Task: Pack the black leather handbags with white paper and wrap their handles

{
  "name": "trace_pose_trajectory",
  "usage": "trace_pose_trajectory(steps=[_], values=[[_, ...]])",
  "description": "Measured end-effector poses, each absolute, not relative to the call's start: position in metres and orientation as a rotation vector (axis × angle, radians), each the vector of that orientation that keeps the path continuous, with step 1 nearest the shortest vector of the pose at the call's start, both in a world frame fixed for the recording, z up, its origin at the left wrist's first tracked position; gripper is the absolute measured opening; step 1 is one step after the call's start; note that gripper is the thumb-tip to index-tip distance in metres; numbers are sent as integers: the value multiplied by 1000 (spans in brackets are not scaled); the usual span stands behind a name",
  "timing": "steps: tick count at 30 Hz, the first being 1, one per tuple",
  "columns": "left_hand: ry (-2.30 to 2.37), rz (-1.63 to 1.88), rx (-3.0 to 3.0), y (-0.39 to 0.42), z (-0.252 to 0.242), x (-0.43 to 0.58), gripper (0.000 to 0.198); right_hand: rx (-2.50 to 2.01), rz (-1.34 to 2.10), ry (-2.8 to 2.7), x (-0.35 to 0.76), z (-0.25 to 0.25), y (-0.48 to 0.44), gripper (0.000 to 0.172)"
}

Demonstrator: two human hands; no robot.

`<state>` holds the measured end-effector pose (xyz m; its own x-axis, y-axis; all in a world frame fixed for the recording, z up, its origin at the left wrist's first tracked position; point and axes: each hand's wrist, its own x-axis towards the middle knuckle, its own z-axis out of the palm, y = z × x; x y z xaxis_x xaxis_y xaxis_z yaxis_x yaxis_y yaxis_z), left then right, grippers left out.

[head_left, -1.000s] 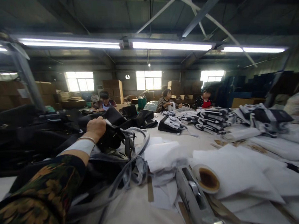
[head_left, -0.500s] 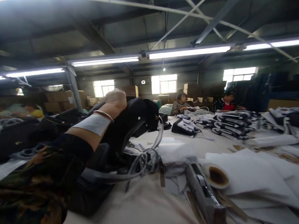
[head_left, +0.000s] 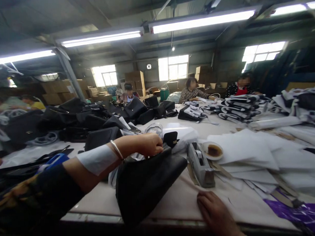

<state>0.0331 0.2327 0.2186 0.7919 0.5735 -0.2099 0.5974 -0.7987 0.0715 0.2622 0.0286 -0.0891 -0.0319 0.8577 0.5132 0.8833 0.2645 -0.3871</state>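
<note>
My left hand [head_left: 148, 145] is closed round the top of a black handbag [head_left: 144, 184], which hangs over the near edge of the white work table [head_left: 177, 204]. A bracelet and a white patch sit on that forearm. My right hand [head_left: 216, 214] rests on the table edge at the bottom, fingers laid flat against the cloth, holding nothing. Just beyond it stands a grey tape dispenser [head_left: 200, 163] with a tape roll [head_left: 213, 150] beside it.
A heap of black bags [head_left: 76, 118] fills the left of the table. White paper sheets [head_left: 253, 155] cover the right, with purple plastic [head_left: 302, 212] at the near corner. Black-and-white striped bags [head_left: 237, 107] lie farther back. Several people sit at the far end.
My left hand lifted the black handbag out of the pile and carried it toward me to the near table edge. My right hand has come into view on the table.
</note>
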Motion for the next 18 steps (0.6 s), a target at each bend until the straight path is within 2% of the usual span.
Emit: trace_pose_trajectory(steps=[3,6,8,11,16,18], values=[[585,-51,2626,241,201,10,27,-1575,33,-1833,262,-86,27,23],[926,201,2408,270,159,-36,39,-1538,163,-1685,267,-89,23,26],[1207,169,2241,284,122,-73,48,-1551,325,-1508,269,-90,17,33],[1314,94,2102,281,70,-119,62,-1591,646,-1238,266,-84,7,45],[1210,43,1942,230,16,-127,76,-1324,1176,-995,240,-43,10,54],[1136,101,1873,209,9,-117,75,-1276,1180,-1013,231,-24,20,54]])
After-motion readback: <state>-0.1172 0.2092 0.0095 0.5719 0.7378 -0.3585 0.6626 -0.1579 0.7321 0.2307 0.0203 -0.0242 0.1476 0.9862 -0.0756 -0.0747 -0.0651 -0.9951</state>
